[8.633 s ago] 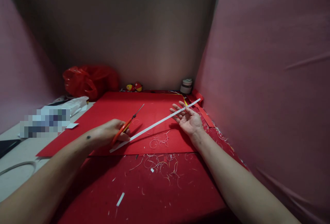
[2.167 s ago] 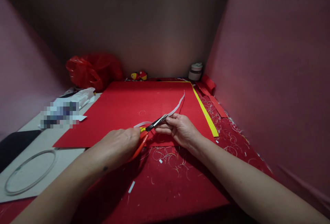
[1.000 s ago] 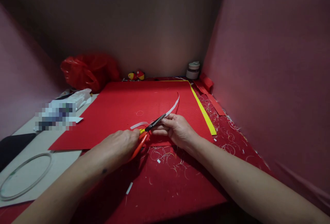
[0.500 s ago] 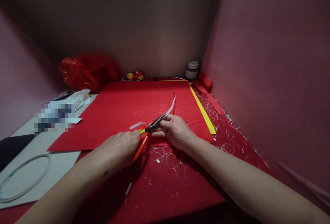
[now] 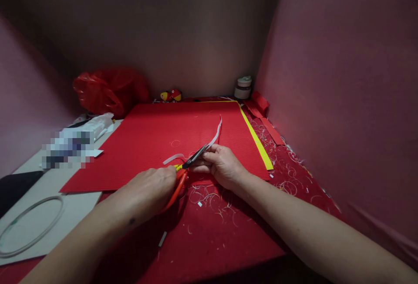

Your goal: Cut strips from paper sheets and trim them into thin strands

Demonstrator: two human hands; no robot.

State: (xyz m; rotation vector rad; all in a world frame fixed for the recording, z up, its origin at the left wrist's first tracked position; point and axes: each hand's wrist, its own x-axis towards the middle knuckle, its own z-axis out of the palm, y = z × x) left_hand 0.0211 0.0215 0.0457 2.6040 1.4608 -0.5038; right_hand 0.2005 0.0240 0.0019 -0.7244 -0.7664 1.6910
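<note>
One black object (image 5: 18,186): it lies at the far left edge; what it is, I cannot tell.
Ring (image 5: 48,197): thin and grey, flat upon the pale board (image 5: 72,207).
Packet (image 5: 99,128): white plastic, farther on the same board, partly covered by blurred squares; a small white card (image 5: 98,153) is just beside it.
Red bag (image 5: 111,90): crumpled and shiny, it stands near the back wall (image 5: 183,35).
Red sheet (image 5: 146,136): large, with fine ridges, it lies flat in the middle, and its left corner covers a part of the board.
Left hand (image 5: 155,184): wrapped around the handles of the scissors, with its back upward; most of its fingers are hidden.
Toy figures (image 5: 171,95): small, red and yellow, behind the far edge of the sheet.
Scissors (image 5: 189,162): handles orange and yellow, blades pointing away and to the right, toward the other hand.
White strip (image 5: 216,136): held above the sheet, one part to the left of the blades, the other part curving upward beyond them; whether it is between the blades, I cannot tell.
Threads (image 5: 204,197): thin curls, scattered on the red cloth (image 5: 196,249).
Right hand (image 5: 224,166): thumb and forefinger pinch the strip near the blade tips; the other fingers are bent below.
Container (image 5: 243,88): pale, lidded, upright at the back.
Yellow sheet (image 5: 256,138): its edge shows from under the red one.
Red pieces (image 5: 272,131): along the pink wall (image 5: 342,101).
</note>
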